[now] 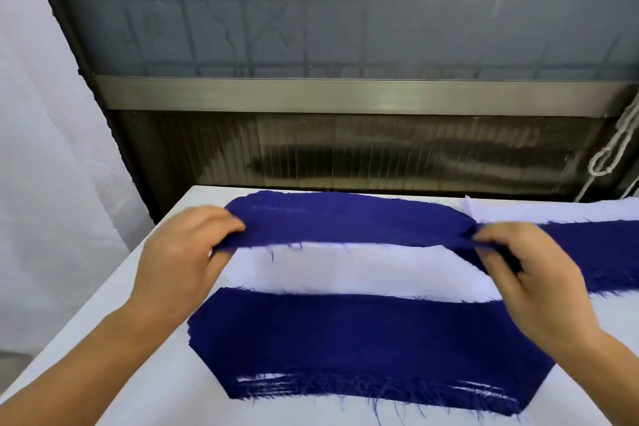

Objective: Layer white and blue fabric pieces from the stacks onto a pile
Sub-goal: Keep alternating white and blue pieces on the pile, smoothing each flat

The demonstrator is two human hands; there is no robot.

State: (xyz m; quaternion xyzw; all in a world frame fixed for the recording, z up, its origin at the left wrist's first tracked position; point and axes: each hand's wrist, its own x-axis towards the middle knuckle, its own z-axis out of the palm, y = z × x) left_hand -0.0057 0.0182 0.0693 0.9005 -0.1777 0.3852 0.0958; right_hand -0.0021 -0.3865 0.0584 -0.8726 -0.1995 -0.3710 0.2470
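Observation:
A dark blue fabric piece (pixel 345 220) is held off the table by its near edge, stretched between both hands. My left hand (pixel 179 252) pinches its left end and my right hand (pixel 532 273) pinches its right end. Under it lies a white fabric piece (pixel 345 273). Nearest me sits a pile (pixel 363 346) topped with blue, with white layers showing at its frayed front edge. More blue fabric (pixel 605 252) and white fabric (pixel 553 209) lie to the right.
The fabrics rest on a white table (pixel 103 315) whose left edge runs diagonally near my left arm. Behind the table stands a window frame (pixel 345 97) with frosted glass. A knotted rope (pixel 612 152) hangs at the right.

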